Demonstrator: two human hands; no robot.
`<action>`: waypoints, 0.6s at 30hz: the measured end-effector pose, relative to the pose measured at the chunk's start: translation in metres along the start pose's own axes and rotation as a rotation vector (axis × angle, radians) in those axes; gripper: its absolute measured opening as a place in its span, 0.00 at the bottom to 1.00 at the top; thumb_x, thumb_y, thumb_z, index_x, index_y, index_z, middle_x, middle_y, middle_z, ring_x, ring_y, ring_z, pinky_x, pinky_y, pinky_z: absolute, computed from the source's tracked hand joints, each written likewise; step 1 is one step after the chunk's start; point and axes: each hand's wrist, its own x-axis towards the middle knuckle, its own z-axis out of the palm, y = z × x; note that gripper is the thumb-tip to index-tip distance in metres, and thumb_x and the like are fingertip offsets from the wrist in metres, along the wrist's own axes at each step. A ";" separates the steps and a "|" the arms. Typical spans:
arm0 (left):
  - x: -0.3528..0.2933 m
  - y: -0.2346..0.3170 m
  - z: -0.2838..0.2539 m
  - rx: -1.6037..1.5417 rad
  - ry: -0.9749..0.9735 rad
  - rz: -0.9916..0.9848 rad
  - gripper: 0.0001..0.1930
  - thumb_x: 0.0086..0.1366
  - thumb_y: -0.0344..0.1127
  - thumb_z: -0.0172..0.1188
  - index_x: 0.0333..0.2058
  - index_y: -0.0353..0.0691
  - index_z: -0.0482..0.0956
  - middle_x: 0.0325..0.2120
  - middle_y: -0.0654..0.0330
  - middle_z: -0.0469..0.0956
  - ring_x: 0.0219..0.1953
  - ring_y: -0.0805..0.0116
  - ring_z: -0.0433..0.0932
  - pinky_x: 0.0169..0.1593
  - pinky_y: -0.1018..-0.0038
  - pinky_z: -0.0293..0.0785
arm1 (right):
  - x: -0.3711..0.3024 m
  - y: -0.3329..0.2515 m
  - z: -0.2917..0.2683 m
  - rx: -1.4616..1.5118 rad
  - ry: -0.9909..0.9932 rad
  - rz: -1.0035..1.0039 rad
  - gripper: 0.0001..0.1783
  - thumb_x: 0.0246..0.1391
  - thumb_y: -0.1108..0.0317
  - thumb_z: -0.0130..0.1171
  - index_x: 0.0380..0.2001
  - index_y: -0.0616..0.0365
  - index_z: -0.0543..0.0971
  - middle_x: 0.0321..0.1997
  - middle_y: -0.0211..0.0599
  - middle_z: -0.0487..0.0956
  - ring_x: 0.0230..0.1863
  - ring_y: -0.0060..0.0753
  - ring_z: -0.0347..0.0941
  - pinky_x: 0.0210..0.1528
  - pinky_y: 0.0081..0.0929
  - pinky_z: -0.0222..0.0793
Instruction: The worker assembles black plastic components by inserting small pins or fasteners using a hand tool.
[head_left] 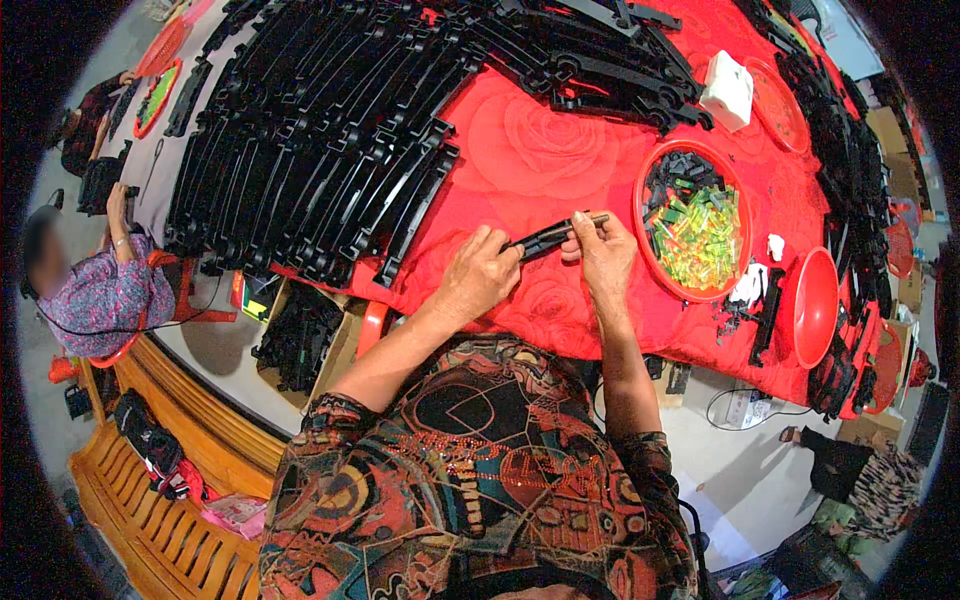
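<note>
Above the red cloth I hold a long black plastic part (pixel 546 240) between my two hands. My left hand (pixel 478 278) grips its left end, the fingers curled round it. My right hand (pixel 604 256) pinches the other end between thumb and fingers; a small piece there may be covered by the fingertips. Close to the right hand stands a red plastic basin (pixel 641 225). Inside it are many small yellow-green translucent pieces (pixel 697 240) and a heap of small black pieces (pixel 690 170). Rows of similar long black parts (pixel 320 160) lie to the left.
More black parts (pixel 610 60) are piled at the back. A white tissue pack (pixel 728 92) and an upright red bowl (pixel 816 308) stand right. At left, a person in a patterned top (pixel 105 295) works near a wooden bench (pixel 165 510). A box of black parts (pixel 300 340) sits below the table.
</note>
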 end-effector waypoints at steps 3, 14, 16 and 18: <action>-0.001 0.001 -0.001 0.007 -0.004 0.006 0.11 0.46 0.27 0.62 0.32 0.35 0.77 0.28 0.56 0.70 0.33 0.58 0.70 0.36 0.67 0.70 | 0.000 -0.002 0.003 -0.052 0.017 0.023 0.08 0.53 0.69 0.58 0.28 0.63 0.74 0.19 0.31 0.73 0.16 0.19 0.70 0.16 0.17 0.70; -0.001 -0.002 0.003 -0.011 -0.023 0.007 0.12 0.44 0.27 0.62 0.31 0.34 0.76 0.29 0.55 0.70 0.33 0.56 0.70 0.36 0.66 0.70 | 0.005 -0.004 0.007 -0.102 -0.009 0.082 0.09 0.52 0.68 0.59 0.24 0.63 0.73 0.17 0.33 0.74 0.14 0.20 0.70 0.13 0.18 0.69; 0.001 0.000 0.001 -0.039 0.018 0.022 0.08 0.45 0.26 0.60 0.28 0.33 0.75 0.25 0.56 0.67 0.31 0.57 0.68 0.35 0.65 0.69 | 0.007 -0.004 0.007 -0.088 -0.019 0.077 0.10 0.52 0.68 0.59 0.24 0.63 0.73 0.17 0.33 0.74 0.14 0.20 0.70 0.12 0.18 0.68; 0.002 0.000 0.001 -0.035 0.012 0.019 0.08 0.45 0.26 0.60 0.28 0.33 0.75 0.25 0.56 0.67 0.32 0.57 0.68 0.35 0.65 0.69 | 0.007 -0.004 0.008 -0.089 -0.016 0.076 0.10 0.52 0.68 0.59 0.24 0.62 0.73 0.17 0.32 0.73 0.14 0.20 0.70 0.12 0.18 0.68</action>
